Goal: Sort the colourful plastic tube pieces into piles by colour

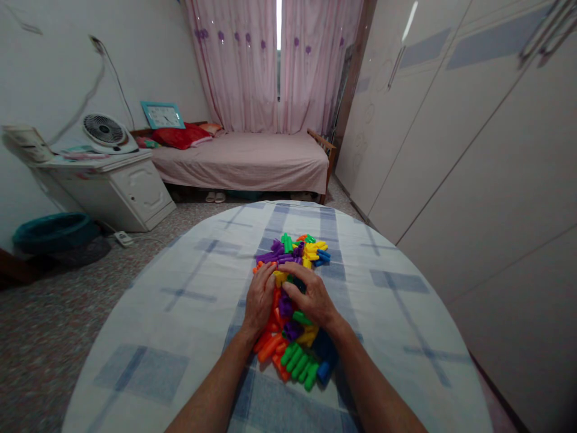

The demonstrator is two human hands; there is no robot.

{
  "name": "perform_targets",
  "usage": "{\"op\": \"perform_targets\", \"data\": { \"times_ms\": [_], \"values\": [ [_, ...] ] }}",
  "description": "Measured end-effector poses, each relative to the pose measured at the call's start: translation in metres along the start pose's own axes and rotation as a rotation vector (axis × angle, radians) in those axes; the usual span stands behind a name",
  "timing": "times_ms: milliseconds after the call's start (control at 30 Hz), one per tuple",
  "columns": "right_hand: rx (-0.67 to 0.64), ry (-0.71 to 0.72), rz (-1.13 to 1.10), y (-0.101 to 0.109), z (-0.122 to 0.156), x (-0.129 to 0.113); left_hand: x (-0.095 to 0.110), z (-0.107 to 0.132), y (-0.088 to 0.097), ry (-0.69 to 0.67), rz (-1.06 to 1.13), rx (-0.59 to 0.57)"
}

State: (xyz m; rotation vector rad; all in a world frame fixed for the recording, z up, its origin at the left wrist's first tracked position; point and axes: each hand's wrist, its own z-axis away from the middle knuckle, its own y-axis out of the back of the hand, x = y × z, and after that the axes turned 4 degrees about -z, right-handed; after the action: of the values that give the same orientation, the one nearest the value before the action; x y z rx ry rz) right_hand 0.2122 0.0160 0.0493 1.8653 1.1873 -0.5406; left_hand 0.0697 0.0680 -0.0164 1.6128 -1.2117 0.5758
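The person's left hand (260, 299) and right hand (313, 297) are curved around the middle of a pile of colourful plastic pieces (285, 305), which lies on the cloth-covered desk (148, 337). Whether the grip of either hand holds a piece, one cannot tell. Between the forearms, green pieces (300, 364) lie beside orange pieces (270, 347).

Left hand (261, 299) cups inward; right hand (314, 296) curves to face it.

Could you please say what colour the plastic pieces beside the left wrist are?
Those finger-like plastic pieces are orange, clearest in the head view.
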Motion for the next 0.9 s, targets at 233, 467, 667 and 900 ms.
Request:
{"op": "perform_targets", "data": {
  "times_ms": [233, 467, 667, 900],
  "values": [
    [0.445, -0.192, 0.217, 0.026, 0.009, 0.049, 0.002, 0.0, 0.008, 0.059, 0.012, 0.238],
    [0.449, -0.534, 0.284, 0.035, 0.027, 0.098, -0.015, -0.003, 0.004, 0.142, -0.085, 0.211],
    [0.335, -0.47, 0.187, 0.027, 0.023, 0.093, -0.012, -0.005, 0.003, 0.117, -0.115, 0.142],
    [0.241, -0.436, 0.184, 0.023, 0.02, 0.086, -0.009, -0.006, 0.005, 0.124, -0.116, 0.118]
  ]
}}
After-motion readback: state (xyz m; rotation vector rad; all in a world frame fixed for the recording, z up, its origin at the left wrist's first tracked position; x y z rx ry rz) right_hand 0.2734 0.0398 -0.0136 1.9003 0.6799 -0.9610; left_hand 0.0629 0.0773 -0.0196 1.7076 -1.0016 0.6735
